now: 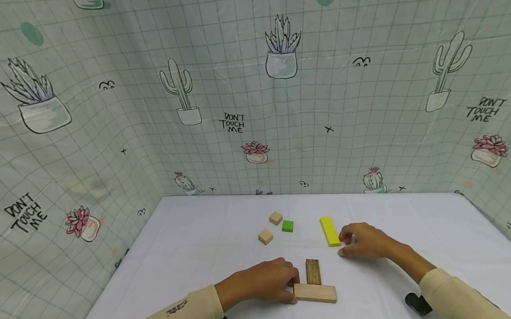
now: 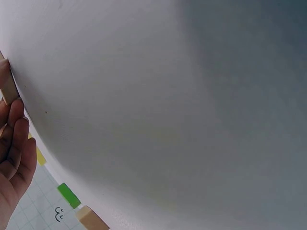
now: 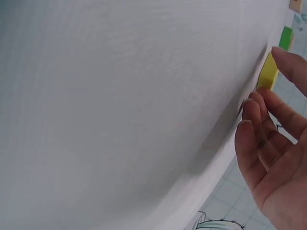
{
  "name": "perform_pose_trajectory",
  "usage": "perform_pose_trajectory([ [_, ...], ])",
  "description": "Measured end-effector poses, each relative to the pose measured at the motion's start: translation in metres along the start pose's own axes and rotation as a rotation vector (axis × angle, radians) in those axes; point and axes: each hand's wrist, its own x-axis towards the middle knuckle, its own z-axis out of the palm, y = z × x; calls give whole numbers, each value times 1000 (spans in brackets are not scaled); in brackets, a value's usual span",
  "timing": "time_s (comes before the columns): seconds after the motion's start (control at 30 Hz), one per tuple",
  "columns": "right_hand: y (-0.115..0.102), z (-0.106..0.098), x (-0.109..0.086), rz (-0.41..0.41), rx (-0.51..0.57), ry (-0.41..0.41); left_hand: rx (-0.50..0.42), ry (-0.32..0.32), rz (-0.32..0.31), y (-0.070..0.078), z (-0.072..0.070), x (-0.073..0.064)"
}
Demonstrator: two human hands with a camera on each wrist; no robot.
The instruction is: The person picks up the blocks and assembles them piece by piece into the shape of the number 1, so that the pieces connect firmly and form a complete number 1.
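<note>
My left hand [image 1: 263,282] pinches the left end of a pale wooden block [image 1: 315,293] lying flat, thumb on the near side and fingers on the far side. The block's end also shows between thumb and fingers [image 2: 18,108] in the left wrist view. A darker brown wooden block [image 1: 313,271] lies just behind it, pointing away from me. My right hand [image 1: 365,241] is beside the near end of a yellow block [image 1: 329,231], its fingers loosely bent and the thumb apart from them. Whether a fingertip touches the yellow block, I cannot tell.
Farther back on the white table [image 1: 208,240] lie a green block [image 1: 288,226] and two small pale wooden cubes, one behind [image 1: 275,218] and one nearer [image 1: 265,236]. A patterned cloth [image 1: 304,103] hangs behind the table and along its sides.
</note>
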Motion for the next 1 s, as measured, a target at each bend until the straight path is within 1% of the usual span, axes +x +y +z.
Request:
perform_pose_trajectory([
  [0.27, 0, 1, 2, -56, 8, -5, -19, -12, -9, 0, 0, -1],
  [0.43, 2, 0, 5, -73, 23, -13, -20, -14, -12, 1, -1, -1],
  [0.7, 4, -2, 11, -21, 20, -10, -7, -7, -3, 1, -2, -1],
  [1.0, 4, -4, 17, 7, -6, -14, -10, -12, -9, 1, -2, -2],
])
